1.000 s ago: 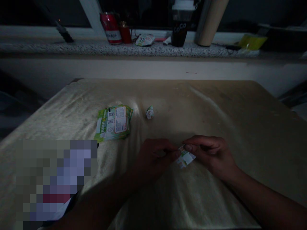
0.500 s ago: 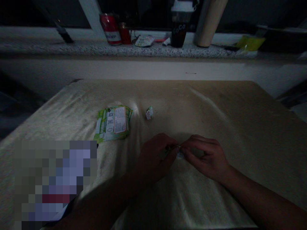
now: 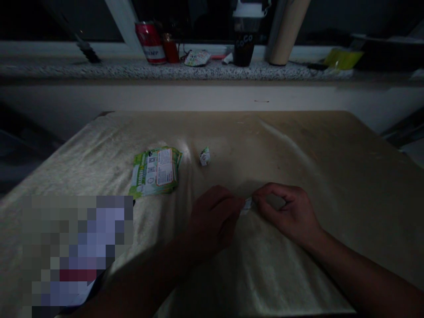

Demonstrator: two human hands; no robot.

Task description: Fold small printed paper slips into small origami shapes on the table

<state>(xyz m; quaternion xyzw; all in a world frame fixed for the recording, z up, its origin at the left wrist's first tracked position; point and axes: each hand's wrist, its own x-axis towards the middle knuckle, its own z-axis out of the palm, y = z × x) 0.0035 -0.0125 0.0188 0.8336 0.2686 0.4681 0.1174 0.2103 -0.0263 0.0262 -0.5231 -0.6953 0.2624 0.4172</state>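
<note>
Over the middle of the near table, my left hand (image 3: 214,217) is closed, its thumb and forefinger pinching a small pale piece of paper or film (image 3: 247,206). My right hand (image 3: 289,211) faces it with thumb and forefinger pinched together at the piece's right edge. What exactly this piece is cannot be made out in the dim light. Beyond my left hand lies a small folded paper scrap (image 3: 205,157) with green and dark print. To its left is a flat stack of green printed packets (image 3: 156,171), with a white text panel and square codes.
A satin-like cloth covers the table (image 3: 298,154). A blurred-out, phone-like object (image 3: 96,234) lies at the near left. On the windowsill (image 3: 212,73) stand a red can (image 3: 151,43), a small red jar (image 3: 170,48), a dark lidded cup (image 3: 244,39) and a tan cylinder (image 3: 285,37).
My left hand has turned over so its back shows more, and the fingertips have drawn slightly apart. More of the pale piece shows between them. The packets and scrap stay put.
</note>
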